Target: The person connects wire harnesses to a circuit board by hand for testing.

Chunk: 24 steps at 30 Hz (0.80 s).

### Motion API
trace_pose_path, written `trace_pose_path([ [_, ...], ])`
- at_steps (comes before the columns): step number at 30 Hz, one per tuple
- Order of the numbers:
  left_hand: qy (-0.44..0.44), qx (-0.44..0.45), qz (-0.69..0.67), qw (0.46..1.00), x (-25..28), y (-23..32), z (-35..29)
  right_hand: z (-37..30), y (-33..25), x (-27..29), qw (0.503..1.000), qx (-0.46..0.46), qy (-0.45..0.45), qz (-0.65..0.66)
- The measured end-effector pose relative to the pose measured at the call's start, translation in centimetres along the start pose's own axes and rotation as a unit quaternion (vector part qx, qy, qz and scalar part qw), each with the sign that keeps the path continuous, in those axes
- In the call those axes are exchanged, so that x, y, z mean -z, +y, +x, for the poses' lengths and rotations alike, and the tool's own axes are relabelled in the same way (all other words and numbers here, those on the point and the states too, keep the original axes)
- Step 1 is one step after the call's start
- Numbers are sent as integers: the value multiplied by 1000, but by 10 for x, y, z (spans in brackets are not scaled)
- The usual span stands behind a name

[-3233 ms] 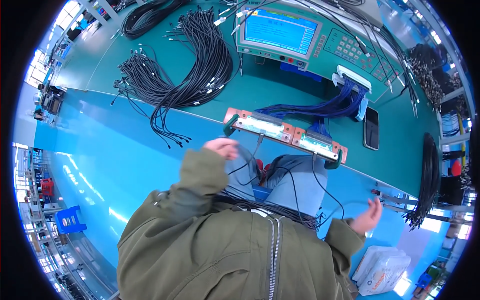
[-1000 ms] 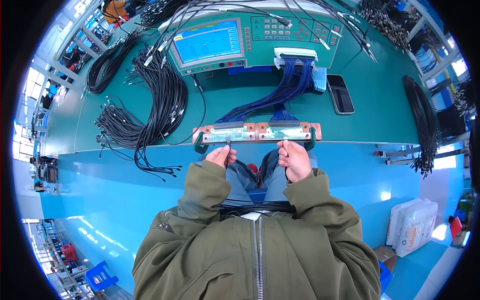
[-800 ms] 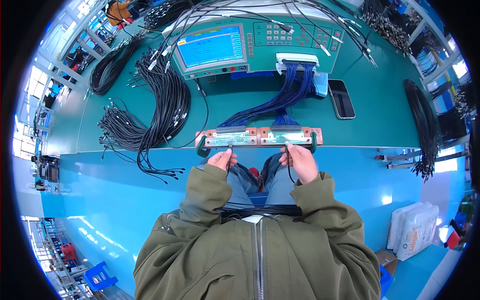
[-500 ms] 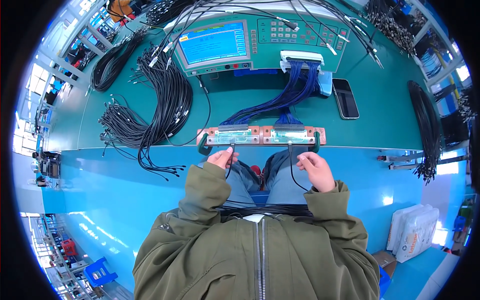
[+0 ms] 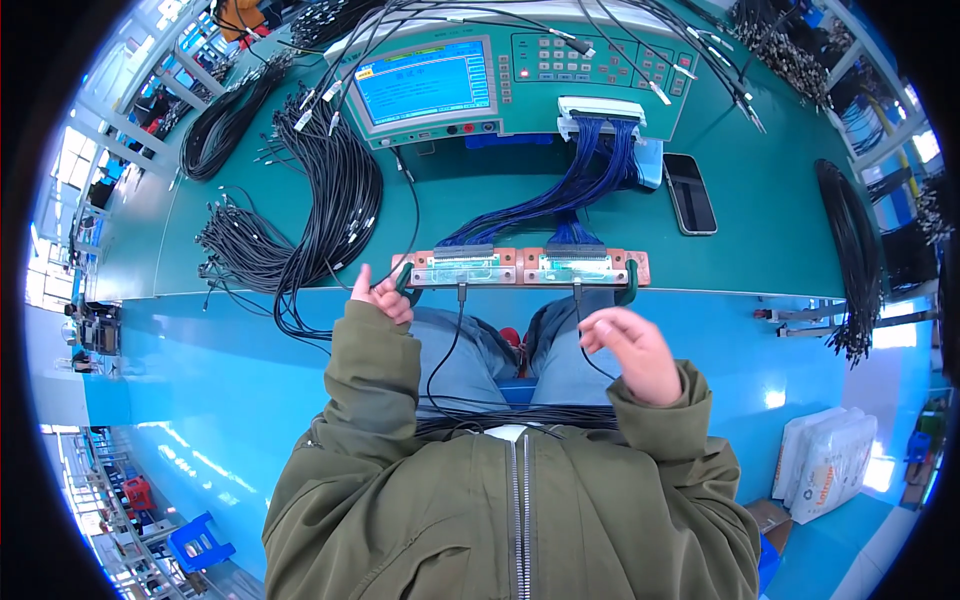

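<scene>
Right hand [image 5: 628, 352] withdrew from fixture [image 5: 520, 268] (cables [image 5: 300, 210] beside).

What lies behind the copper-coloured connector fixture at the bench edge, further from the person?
Behind the fixture, blue ribbon wires run up to a white connector block on the tester with a screen. A dark phone lies to the right. The bench beneath the wires is covered.

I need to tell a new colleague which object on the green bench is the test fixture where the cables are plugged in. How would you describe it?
Start at the big green tester with the blue screen at the back of the bench. Follow its blue ribbon wires down to the bench's near edge. There lies the test fixture, a long copper-coloured bar with two clear windows, unlike the loose black cable bundles to its left.
</scene>
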<state>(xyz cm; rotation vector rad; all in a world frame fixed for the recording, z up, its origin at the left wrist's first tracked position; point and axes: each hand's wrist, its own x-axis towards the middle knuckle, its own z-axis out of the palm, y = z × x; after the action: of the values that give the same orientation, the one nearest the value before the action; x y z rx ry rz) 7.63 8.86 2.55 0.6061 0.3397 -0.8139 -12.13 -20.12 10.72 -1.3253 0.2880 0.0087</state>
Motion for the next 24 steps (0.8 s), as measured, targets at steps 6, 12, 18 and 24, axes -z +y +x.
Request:
trace_pose_path([
  [6, -34, -168, 151, 974, -24, -12, -35, 11, 21, -56, 984, -19, -125, 128],
  [12, -230, -99, 228, 941, -36, -50, -96, 36, -6, -89, 861, -203, -137, 445],
  [18, -48, -110, -56, 991, -1, -21, -58, 42, -17, -97, 811, -53, -286, 508],
  [24, -1, -95, -145, 985, 59, 68, 5, 25, -27, -89, 867, 36, -264, 422],
])
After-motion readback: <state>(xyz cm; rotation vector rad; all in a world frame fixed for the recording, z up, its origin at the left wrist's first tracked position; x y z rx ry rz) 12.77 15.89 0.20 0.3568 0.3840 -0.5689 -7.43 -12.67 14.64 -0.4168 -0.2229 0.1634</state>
